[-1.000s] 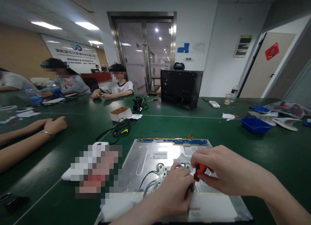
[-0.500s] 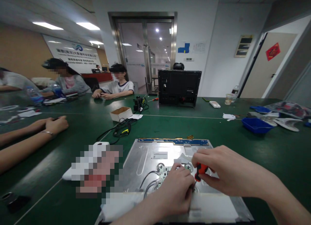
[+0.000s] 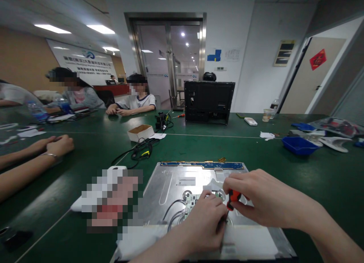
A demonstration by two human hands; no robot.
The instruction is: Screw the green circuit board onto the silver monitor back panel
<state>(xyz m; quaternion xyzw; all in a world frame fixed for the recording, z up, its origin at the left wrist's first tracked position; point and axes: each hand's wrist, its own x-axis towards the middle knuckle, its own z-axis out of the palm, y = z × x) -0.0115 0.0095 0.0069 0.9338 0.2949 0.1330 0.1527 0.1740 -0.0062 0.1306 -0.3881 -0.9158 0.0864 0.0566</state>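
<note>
A flat metal panel [image 3: 159, 179] lies in front of me, with a blue circuit strip [image 3: 201, 165] along its far edge. My right hand [image 3: 256, 196] grips the red and black handle of a screwdriver [image 3: 234, 196], its shaft pointing down toward the panel. Beside the tip, my left hand [image 3: 206, 217] rests with curled fingers over a small green circuit board [image 3: 191, 202]. What those fingertips hold or press is hidden. Dark cables [image 3: 173, 210] run out from the board's left side. White film [image 3: 250, 240] covers the panel's near part.
Left of the panel lies a white object [image 3: 116, 174], partly blurred out. Beyond are black cables [image 3: 142, 151], an open box [image 3: 140, 132] and a large black device [image 3: 209, 104]. A blue tray [image 3: 300, 145] stands right. A co-worker's hands [image 3: 61, 145] rest at left.
The whole view has shifted slightly left. Both my hands keep their places on the panel, and the screwdriver handle looks slightly turned in my right hand.
</note>
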